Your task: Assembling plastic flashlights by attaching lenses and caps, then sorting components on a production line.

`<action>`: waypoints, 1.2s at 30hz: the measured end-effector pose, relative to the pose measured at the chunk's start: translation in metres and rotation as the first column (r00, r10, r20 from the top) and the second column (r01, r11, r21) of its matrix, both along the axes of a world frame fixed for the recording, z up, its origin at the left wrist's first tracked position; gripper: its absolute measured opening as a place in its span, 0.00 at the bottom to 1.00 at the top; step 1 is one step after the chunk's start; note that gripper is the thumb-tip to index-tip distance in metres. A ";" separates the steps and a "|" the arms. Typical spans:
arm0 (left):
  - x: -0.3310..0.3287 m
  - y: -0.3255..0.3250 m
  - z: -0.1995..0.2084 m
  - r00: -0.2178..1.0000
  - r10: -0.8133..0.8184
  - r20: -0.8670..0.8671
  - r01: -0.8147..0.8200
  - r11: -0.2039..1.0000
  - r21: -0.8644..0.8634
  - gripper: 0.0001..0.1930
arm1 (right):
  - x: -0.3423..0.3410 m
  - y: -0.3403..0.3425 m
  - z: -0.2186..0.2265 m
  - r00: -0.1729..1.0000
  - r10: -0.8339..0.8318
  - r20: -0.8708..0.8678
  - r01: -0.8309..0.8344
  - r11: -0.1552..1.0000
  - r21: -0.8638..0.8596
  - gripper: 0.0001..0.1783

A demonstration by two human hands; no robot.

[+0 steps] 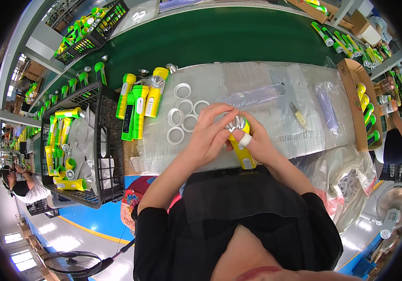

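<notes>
- Right hand (256, 140) wraps yellow-green flashlight (246, 158) above near edge of plastic-covered counter (276, 146).
- Left hand (212, 133), fingers bent, at flashlight's reflector end; can't tell if gripping.
- Left on counter: white rings (175, 136); beyond hands: clear discs (252, 97), fanned row.
- Green strip (201, 42) behind.
- Black crate (97, 154) left, cardboard box (349, 105) right.
- Blue-grey floor (86, 219), pedestal fan (72, 263) lower left.

At the desk's (280, 124) near edge, the flashlight (247, 158) has a smooth, glossy yellow plastic body and a mirror-bright, metallic-looking reflector (237, 124). Wrinkled, shiny plastic film (311, 89) covers the desk. Toward its left edge, the rings (175, 136) look smooth, white plastic. The box (347, 89) at its right edge is matt cardboard.
</notes>
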State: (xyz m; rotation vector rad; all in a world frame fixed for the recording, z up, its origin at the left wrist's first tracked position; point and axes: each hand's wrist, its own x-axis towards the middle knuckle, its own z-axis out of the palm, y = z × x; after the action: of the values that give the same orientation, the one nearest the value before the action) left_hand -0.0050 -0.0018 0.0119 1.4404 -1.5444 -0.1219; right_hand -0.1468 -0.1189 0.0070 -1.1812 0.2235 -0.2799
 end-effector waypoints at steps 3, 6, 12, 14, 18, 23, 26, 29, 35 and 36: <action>-0.001 0.001 -0.003 1.000 -0.023 -0.001 0.023 0.998 -0.052 0.20 | 0.001 0.000 -0.002 1.000 0.020 -0.003 -0.020 0.999 -0.030 0.26; -0.005 0.003 -0.005 0.999 -0.038 -0.038 0.035 0.996 -0.079 0.19 | 0.003 0.003 -0.003 0.998 0.066 0.013 -0.064 0.991 -0.117 0.26; -0.009 0.009 -0.013 0.997 0.027 -0.073 -0.038 0.988 -0.151 0.18 | 0.011 0.007 0.002 0.985 0.169 0.040 -0.167 0.985 -0.051 0.27; -0.011 0.010 -0.011 0.996 0.071 -0.061 -0.081 0.981 -0.179 0.18 | 0.013 0.009 0.004 0.984 0.167 0.063 -0.167 0.986 0.002 0.27; -0.004 0.010 0.000 0.996 0.080 -0.033 -0.085 0.979 -0.184 0.18 | 0.022 0.004 -0.002 0.977 0.171 0.131 -0.164 0.985 -0.061 0.25; 0.071 -0.015 -0.002 0.845 0.516 0.142 -0.507 0.857 -0.097 0.22 | 0.045 -0.011 -0.009 0.956 -0.018 0.293 0.078 0.978 -0.195 0.27; 0.109 -0.017 -0.010 0.753 0.483 0.446 -0.645 0.675 0.359 0.27 | 0.050 -0.011 -0.015 0.973 -0.012 0.231 0.070 0.967 -0.245 0.25; 0.127 -0.026 -0.010 0.773 0.281 0.569 -0.621 0.513 0.592 0.30 | 0.051 -0.011 -0.011 0.968 -0.014 0.251 0.077 0.967 -0.243 0.24; 0.119 -0.022 0.005 0.865 0.350 -0.360 -0.222 0.910 0.352 0.24 | 0.055 -0.017 -0.021 0.965 0.018 0.261 0.032 0.982 -0.184 0.22; 0.107 -0.020 0.019 0.689 0.228 -0.688 -0.081 0.968 0.239 0.18 | 0.055 -0.020 -0.021 0.964 0.009 0.264 0.041 0.982 -0.184 0.22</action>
State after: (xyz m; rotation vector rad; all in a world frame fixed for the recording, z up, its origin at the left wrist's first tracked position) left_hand 0.1024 -0.0223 0.0305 1.4212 -0.7695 -0.6690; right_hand -0.0916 -0.1384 -0.0145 -1.3146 -0.0282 -0.4772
